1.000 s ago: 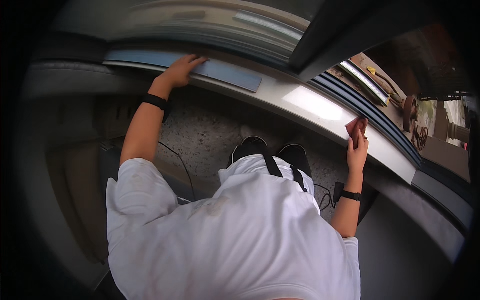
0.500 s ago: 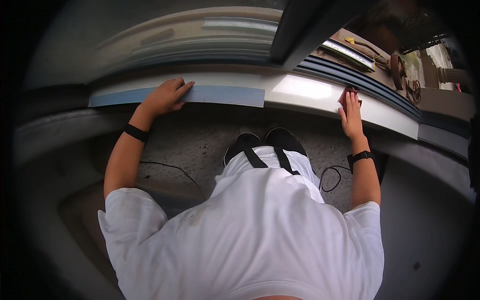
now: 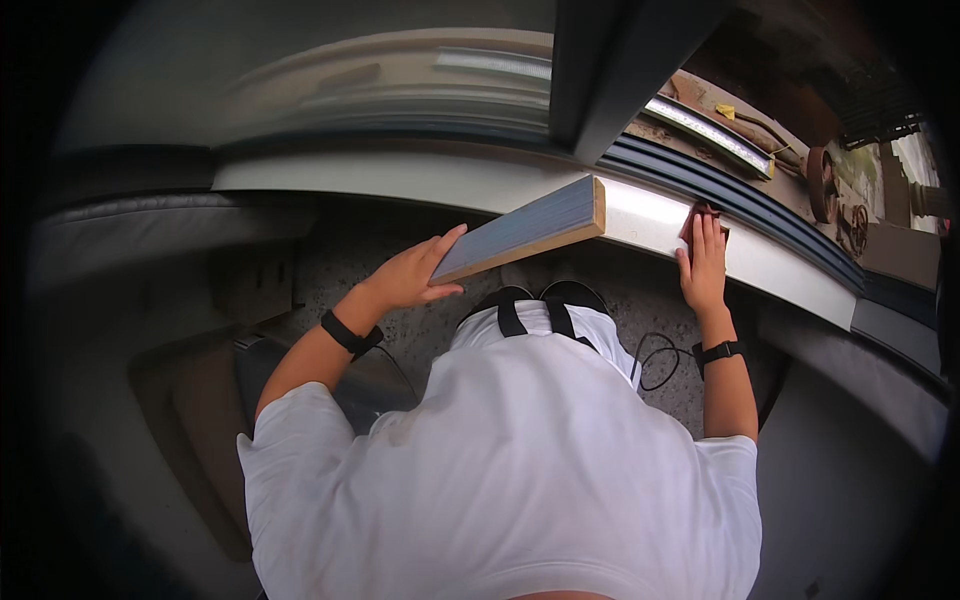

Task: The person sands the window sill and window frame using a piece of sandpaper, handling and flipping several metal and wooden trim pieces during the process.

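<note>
My left hand (image 3: 410,270) is closed around the near end of a long wooden board (image 3: 530,225) with a blue-grey top face and a bare wood edge. The board is raised and slanted, its far end in front of the white window sill (image 3: 390,170). On the right part of the sill lies a small dark red-brown folded piece (image 3: 690,228), its material hard to make out. My right hand (image 3: 706,255) rests flat over it, fingers stretched out and covering most of it.
Dark window track rails (image 3: 730,190) run behind the sill, below a thick frame post (image 3: 620,80). Beyond the opening are a long light strip (image 3: 715,135) and rusty wheels (image 3: 822,185). A thin black cable (image 3: 655,365) lies on the speckled floor by my legs.
My left hand has lifted the board off the sill and swung it toward me and to the right. My right hand stays on the red-brown piece.
</note>
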The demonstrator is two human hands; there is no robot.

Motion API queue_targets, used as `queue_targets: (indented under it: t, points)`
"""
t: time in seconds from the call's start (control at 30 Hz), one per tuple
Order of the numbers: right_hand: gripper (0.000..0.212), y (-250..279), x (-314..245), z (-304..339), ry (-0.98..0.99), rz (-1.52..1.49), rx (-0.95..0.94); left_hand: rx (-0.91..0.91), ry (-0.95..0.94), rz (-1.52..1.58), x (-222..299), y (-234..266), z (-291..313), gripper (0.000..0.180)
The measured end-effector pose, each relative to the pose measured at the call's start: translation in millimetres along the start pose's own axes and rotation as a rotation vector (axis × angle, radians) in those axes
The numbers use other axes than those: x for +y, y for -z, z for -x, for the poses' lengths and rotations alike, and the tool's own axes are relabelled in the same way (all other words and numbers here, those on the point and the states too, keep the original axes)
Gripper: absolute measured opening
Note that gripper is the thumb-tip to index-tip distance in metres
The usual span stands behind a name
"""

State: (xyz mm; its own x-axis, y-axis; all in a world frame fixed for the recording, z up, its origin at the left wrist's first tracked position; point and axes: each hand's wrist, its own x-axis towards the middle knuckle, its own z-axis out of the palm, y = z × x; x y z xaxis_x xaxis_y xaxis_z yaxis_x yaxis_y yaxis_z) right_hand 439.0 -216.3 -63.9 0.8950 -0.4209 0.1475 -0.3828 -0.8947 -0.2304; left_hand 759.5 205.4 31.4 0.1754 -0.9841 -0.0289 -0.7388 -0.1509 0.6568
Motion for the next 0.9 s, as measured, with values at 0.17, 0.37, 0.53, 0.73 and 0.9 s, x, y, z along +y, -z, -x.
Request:
queue_targets:
  t: [0.17, 0.37, 0.53, 0.73, 0.9]
  points:
    - [0.07, -2, -16, -11, 0.081, -0.059, -0.048, 0.066, 0.482, 0.075, 36, -39, 45, 0.088]
    - [0.073, -7, -63, -46, 0.296, -0.093, -0.164, 0.114, 0.841, 0.136, 50, -62, 110, 0.082]
    - [0.072, -31, -114, -70, 0.325, -0.111, -0.168, 0.211, 0.957, 0.231, 34, -90, 173, 0.079]
    - [0.068, -64, -207, -104, 0.285, -0.06, -0.071, 0.367, 1.007, 0.23, -25, -84, 248, 0.066]
    - [0.066, -113, -307, -140, 0.25, -0.079, -0.004, 0.56, 1.049, 0.328, -81, -64, 322, 0.031]
